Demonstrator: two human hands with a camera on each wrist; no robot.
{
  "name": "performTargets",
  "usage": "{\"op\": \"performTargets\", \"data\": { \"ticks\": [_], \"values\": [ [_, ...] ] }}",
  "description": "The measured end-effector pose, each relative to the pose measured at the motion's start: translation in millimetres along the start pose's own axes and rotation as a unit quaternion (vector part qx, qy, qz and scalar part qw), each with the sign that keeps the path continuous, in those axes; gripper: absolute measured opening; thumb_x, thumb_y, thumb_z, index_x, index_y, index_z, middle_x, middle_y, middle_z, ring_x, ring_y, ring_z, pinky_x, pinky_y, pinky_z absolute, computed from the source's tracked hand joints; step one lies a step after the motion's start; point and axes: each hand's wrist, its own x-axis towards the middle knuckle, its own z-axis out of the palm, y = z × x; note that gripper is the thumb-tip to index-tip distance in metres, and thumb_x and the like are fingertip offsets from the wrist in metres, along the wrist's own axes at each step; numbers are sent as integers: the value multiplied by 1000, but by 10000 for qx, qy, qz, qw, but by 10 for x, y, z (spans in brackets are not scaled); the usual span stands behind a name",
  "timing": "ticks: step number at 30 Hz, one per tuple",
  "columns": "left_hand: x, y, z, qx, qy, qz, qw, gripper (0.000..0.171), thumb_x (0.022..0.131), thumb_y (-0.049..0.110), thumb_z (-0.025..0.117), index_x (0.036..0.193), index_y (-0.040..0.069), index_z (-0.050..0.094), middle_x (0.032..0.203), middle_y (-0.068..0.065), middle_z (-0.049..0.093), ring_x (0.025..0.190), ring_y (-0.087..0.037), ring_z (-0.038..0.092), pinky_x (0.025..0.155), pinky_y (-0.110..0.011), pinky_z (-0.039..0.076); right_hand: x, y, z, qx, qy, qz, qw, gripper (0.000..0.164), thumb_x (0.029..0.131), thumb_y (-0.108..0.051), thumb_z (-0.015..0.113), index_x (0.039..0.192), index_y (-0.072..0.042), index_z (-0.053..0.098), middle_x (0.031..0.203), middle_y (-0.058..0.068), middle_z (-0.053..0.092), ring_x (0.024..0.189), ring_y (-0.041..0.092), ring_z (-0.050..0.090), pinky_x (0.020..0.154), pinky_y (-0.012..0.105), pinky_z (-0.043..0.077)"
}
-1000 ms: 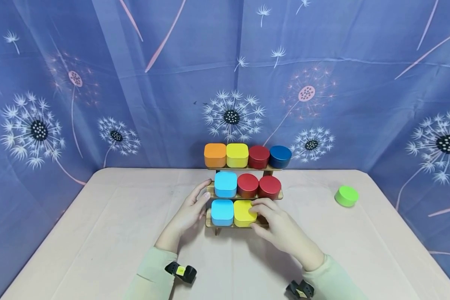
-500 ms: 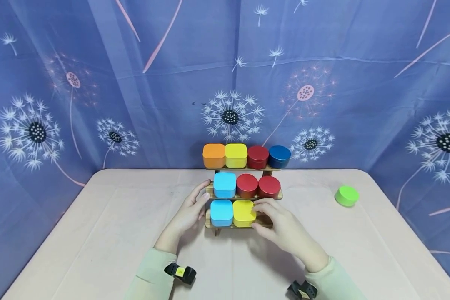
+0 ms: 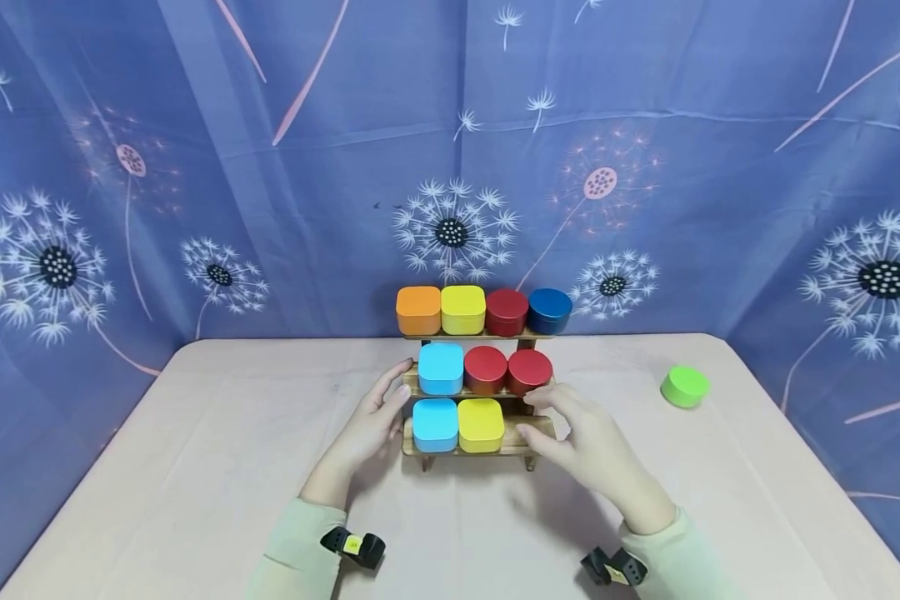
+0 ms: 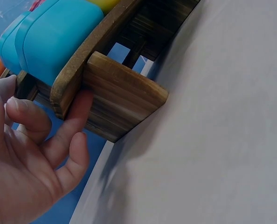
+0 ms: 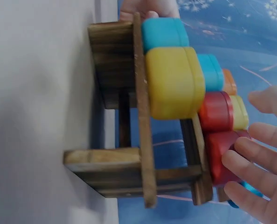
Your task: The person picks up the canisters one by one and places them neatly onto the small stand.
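A three-tier wooden display stand [image 3: 528,437] carries small coloured tins. My left hand [image 3: 362,427] grips the stand's left end; in the left wrist view, one finger touches the wood under the lowest tier. On that tier a light blue square tin [image 3: 435,425] sits beside a yellow square tin [image 3: 481,426]. My right hand [image 3: 598,446], fingers spread and holding nothing, hovers right of the yellow tin, by the tier's bare right end. On the middle tier are a light blue square tin [image 3: 441,369] and two round red tins [image 3: 485,370].
Along the top tier stand an orange tin [image 3: 418,312], a yellow tin [image 3: 462,311], a dark red tin [image 3: 506,313] and a dark blue tin [image 3: 549,312]. A round green tin [image 3: 685,387] lies apart on the table [image 3: 232,467] at right. Patterned blue cloth [image 3: 307,208] hangs behind.
My right hand has let go of the yellow square tin on the lowest tier and drawn back to the right. The tin stays beside the light blue one; my left hand keeps its place.
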Motion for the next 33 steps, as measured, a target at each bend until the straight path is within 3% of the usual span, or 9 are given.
{"op": "performTargets", "data": {
  "ticks": [7,10,17,21,30,33],
  "values": [
    [1,-1,-1,8,-19,62,10000,46,101,35,43,145,31,32,51,3,34,44,-8,34,46,-23,32,0,97,-128,53,475,138,9988,32,71,-10,79,100,-7,67,97,1,69,93,19,64,89,14,43],
    [-2,2,-3,-8,-45,76,10000,46,101,34,43,145,30,31,52,3,34,45,-8,34,46,-22,33,-4,153,-181,0,614,352,9975,32,71,-8,79,100,-6,67,95,4,69,91,20,64,84,10,43],
    [-22,45,1,-73,-109,49,9999,47,102,30,42,147,28,29,52,3,33,45,-8,34,48,-23,33,14,343,-287,-130,1171,391,9923,30,67,-4,78,96,-1,69,87,10,70,80,24,63,80,12,42],
    [-4,16,3,-37,-83,105,9999,47,101,33,42,147,29,29,53,3,33,45,-8,34,47,-23,34,-10,439,-319,-131,1332,801,9878,32,69,-2,79,99,0,68,91,13,69,82,26,63,80,8,40],
    [6,-14,-11,-20,-24,81,10000,47,100,36,43,145,30,31,52,2,36,46,-9,37,49,-26,37,-87,745,-400,-56,1383,1908,9718,49,77,-9,75,120,4,57,115,20,63,100,33,60,83,17,41],
    [3,-26,-12,2,-58,132,9999,47,101,34,43,146,28,31,52,3,35,46,-9,37,49,-26,37,-112,829,-422,-28,1523,2173,9641,58,76,-9,76,127,4,52,121,22,59,106,36,58,87,28,43]
  ]
}}
